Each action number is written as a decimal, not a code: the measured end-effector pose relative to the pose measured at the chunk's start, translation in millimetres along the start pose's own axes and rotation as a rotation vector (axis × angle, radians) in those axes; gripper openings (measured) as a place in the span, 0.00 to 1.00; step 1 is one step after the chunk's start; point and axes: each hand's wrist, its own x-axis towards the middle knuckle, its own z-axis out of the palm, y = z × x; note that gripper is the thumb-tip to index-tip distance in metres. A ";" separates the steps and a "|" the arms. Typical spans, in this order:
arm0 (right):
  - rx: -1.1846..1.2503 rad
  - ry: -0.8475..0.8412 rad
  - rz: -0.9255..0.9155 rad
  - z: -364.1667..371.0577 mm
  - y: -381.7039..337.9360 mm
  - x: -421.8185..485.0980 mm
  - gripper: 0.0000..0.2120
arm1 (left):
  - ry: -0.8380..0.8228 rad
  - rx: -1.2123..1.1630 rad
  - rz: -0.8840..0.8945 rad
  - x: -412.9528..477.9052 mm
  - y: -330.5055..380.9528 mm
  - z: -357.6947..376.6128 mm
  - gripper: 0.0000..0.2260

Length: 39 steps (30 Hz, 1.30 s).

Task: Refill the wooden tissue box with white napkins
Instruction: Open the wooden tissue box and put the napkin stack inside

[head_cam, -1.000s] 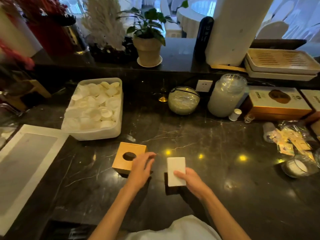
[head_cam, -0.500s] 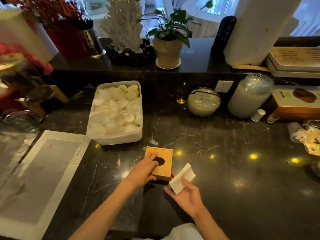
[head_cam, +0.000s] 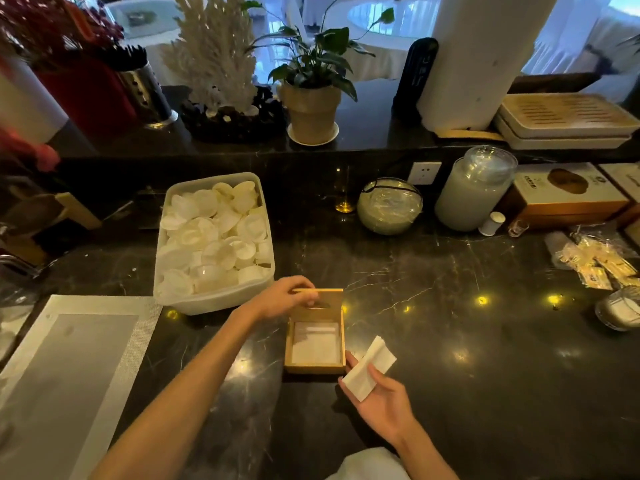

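Tissue box (head_cam: 314,367) sits open on the dark counter (head_cam: 450,358); left hand (head_cam: 287,295) pinches its lid (head_cam: 320,299) raised; right hand (head_cam: 377,400) grips napkins (head_cam: 369,368) just beside it; advise squaring the stack level before lowering it in.

On the dark marble tabletop (head_cam: 450,341) — a plastic tub of white discs (head_cam: 213,237), glass jar (head_cam: 474,188); potted plant (head_cam: 311,98) on the ledge behind.
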 end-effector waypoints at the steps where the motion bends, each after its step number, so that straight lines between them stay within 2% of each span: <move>1: -0.011 -0.001 0.004 0.5 -0.8 0.4 0.37 | 0.045 -0.067 -0.016 5.0 -3.5 0.3 0.11; 4: -0.014 -0.010 0.017 0.6 -2.7 0.9 0.34 | 0.136 -0.197 -0.079 15.4 -14.4 10.1 0.12; 8: -0.066 -0.022 0.049 3.1 -4.4 0.2 0.29 | 0.135 -0.354 -0.075 13.8 -26.8 26.9 0.16; 11: -0.251 0.086 0.006 11.6 -11.5 0.2 0.25 | 0.175 -0.535 -0.120 0.7 -38.6 43.4 0.20; 13: -0.488 0.144 -0.068 23.4 -23.5 -2.0 0.22 | 0.204 -0.620 -0.153 -7.7 -47.7 59.7 0.20; 15: -0.794 0.131 -0.103 45.6 -38.9 -7.1 0.20 | 0.241 -0.694 -0.174 -14.0 -54.1 73.5 0.18; 19: -1.637 0.019 -0.146 108.6 -65.1 -4.6 0.10 | 0.264 -0.806 -0.215 -19.4 -55.4 78.7 0.16; 20: -1.771 -0.015 -0.160 124.7 -65.8 0.9 0.07 | 0.261 -0.829 -0.224 -19.8 -55.0 76.5 0.15; 23: -2.134 -0.064 -0.163 159.2 -54.3 28.4 0.08 | 0.225 -0.817 -0.220 -17.2 -57.5 67.4 0.12; 25: -2.376 -0.078 -0.139 168.9 -41.4 52.1 0.03 | 0.199 -0.773 -0.207 -14.9 -61.2 62.1 0.12; 27: -2.552 -0.098 -0.074 173.4 -28.4 71.6 0.06 | 0.178 -0.738 -0.205 -13.0 -65.5 58.9 0.13; 34: -2.714 -0.091 0.322 177.8 -16.5 97.2 0.18 | 0.148 -0.715 -0.211 -12.3 -69.2 56.2 0.14; 36: -2.757 -0.094 0.377 176.8 -18.6 99.0 0.23 | 0.153 -0.697 -0.201 -10.6 -70.1 57.6 0.14; 39: -2.794 -0.111 0.389 172.3 -17.8 102.6 0.25 | 0.159 -0.688 -0.177 -9.1 -71.7 59.2 0.14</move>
